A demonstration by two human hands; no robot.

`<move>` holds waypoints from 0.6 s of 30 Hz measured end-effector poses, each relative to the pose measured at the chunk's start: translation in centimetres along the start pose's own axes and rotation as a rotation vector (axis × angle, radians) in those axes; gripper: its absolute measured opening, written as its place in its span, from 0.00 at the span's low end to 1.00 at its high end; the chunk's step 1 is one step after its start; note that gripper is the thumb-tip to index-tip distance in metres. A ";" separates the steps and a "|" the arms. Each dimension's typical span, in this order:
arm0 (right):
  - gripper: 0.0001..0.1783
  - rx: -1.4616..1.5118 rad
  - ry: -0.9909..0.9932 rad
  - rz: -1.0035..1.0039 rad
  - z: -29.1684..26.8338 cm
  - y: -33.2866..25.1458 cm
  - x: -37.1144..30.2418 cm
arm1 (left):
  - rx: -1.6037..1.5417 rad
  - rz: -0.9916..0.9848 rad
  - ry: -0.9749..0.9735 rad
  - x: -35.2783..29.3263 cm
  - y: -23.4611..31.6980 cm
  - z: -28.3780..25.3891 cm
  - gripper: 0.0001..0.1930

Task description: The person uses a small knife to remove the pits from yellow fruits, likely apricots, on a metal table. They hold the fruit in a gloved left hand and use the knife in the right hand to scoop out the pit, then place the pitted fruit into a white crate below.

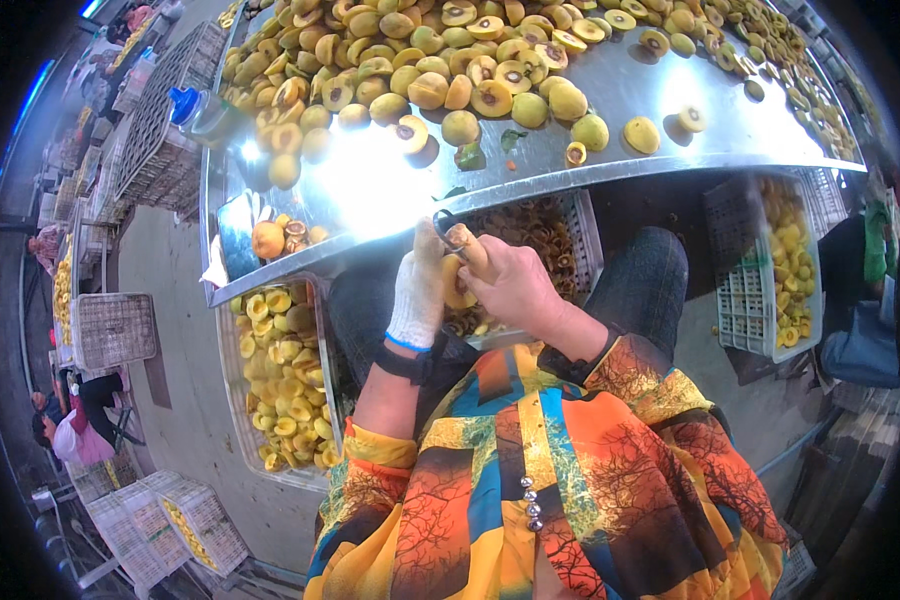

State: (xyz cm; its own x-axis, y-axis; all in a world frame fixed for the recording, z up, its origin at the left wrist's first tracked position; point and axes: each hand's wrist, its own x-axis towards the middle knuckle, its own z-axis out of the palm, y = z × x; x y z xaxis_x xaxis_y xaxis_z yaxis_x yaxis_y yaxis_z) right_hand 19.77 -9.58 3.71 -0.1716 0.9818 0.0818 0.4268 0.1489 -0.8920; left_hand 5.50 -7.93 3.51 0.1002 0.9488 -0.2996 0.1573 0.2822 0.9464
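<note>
My left hand (417, 295), in a white knit glove, is closed around a yellow peach half (456, 284) just below the table edge. My bare right hand (518, 285) grips a wooden-handled pitting tool (464, 243), its thin dark curved blade close to the gloved fingertips. The fingers partly cover the fruit, and I cannot tell whether the blade touches it. Beyond both hands, a large heap of halved peaches (428, 90) lies on the shiny metal table (530, 172). Below them, between my knees, stands a crate (588, 235) of brown pits and scraps.
On the left, a crate (327, 375) holds yellow peach halves; another such crate (745, 300) stands at right. A blue-capped bottle (205, 115) sits on the table's left side. Stacked crates (160, 150) and a seated person (80, 430) are farther left.
</note>
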 end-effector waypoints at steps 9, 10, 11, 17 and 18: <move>0.15 0.069 -0.624 -0.160 -1.0 -1.8 -1.1 | -0.567 -0.265 0.062 0.9 -1.4 -0.3 0.37; 0.18 -0.025 -0.691 -0.065 -1.3 -2.7 -1.2 | -0.630 -0.270 0.052 1.4 -2.0 -0.9 0.38; 0.23 0.046 -0.455 -0.076 0.0 -0.9 -1.9 | -0.693 -0.277 0.041 1.9 -2.6 -1.4 0.39; 0.18 -0.212 -0.282 0.216 -0.3 -0.1 -2.1 | -0.644 -0.147 0.151 1.7 -2.4 -1.4 0.38; 0.18 -0.225 -0.303 0.199 -0.1 -0.1 -2.3 | -0.641 -0.133 0.154 1.7 -2.3 -1.3 0.38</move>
State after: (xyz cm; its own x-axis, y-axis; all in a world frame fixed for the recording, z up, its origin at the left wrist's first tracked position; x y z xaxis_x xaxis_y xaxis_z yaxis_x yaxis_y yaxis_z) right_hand 20.26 -11.80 3.64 -0.3053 0.9197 -0.2469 0.6554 0.0149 -0.7551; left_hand 4.05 -6.82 0.97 -0.0287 0.8959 -0.4433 -0.4603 0.3818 0.8015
